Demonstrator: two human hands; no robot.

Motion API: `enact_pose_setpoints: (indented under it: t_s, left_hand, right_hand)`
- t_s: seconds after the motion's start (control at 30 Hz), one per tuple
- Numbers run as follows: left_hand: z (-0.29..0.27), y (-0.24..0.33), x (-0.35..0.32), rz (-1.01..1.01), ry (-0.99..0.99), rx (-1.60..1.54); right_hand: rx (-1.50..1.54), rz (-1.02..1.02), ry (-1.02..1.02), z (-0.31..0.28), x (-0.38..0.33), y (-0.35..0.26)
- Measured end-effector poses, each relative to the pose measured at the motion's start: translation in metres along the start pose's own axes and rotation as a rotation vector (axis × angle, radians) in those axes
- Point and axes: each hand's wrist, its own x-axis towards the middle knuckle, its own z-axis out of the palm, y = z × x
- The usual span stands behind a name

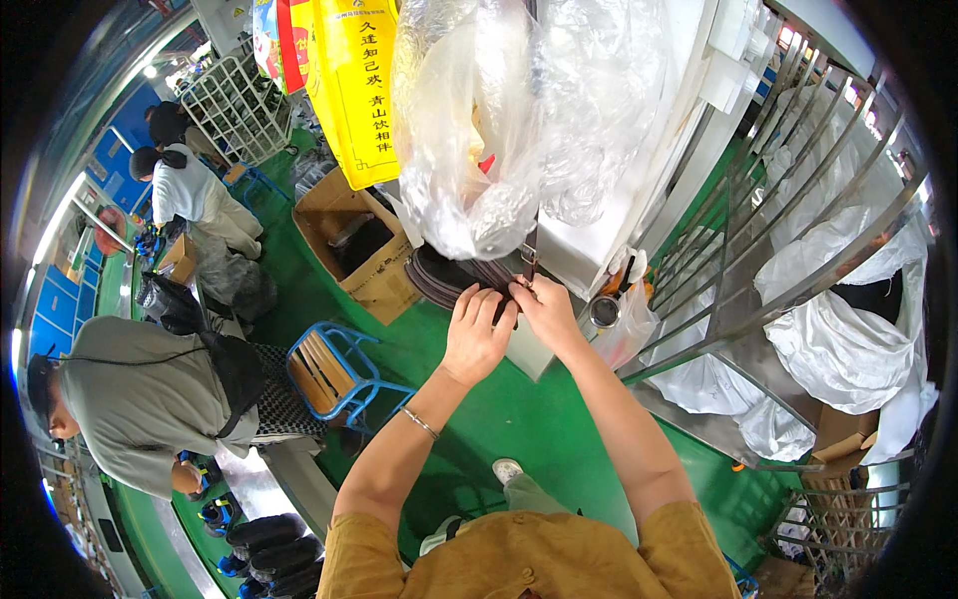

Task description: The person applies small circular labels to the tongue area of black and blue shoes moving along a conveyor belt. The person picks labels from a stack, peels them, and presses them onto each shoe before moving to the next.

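My left hand (477, 334) rests on a bundle of dark brown straps (444, 277) that loops out below a big clear plastic bag (499, 120). Its fingers curl over the straps' right end. My right hand (544, 304) pinches the same strap end beside a small metal buckle (528, 254), from which one strap runs up under the plastic. Both hands touch each other at the fingertips. A thin bracelet circles my left wrist.
An open cardboard box (359, 245) stands left of the straps, a blue metal stool (334, 369) below it on the green floor. A person in grey bends at lower left; two others stand farther back. Metal racking (778, 250) and white bags (848, 339) fill the right.
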Motion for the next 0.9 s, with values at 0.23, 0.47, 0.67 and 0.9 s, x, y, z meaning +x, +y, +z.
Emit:
enact_pose_setpoints:
  t_s: [0.23,0.47,0.67,0.9]
  left_hand:
    - [0.008,0.001,-0.006,-0.048,0.026,-0.025]
    - [0.005,0.003,-0.004,-0.201,0.086,-0.163]
    - [0.003,-0.004,0.008,-0.262,0.116,-0.163]
    - [0.001,0.010,0.011,-0.186,-0.005,-0.203]
  right_hand:
    - [0.336,0.234,-0.139,-0.004,-0.001,0.008]
    - [0.111,0.013,-0.070,-0.003,-0.005,-0.003]
    - [0.043,0.041,-0.082,-0.014,-0.005,-0.001]
    - [0.038,0.036,-0.129,-0.019,-0.002,-0.007]
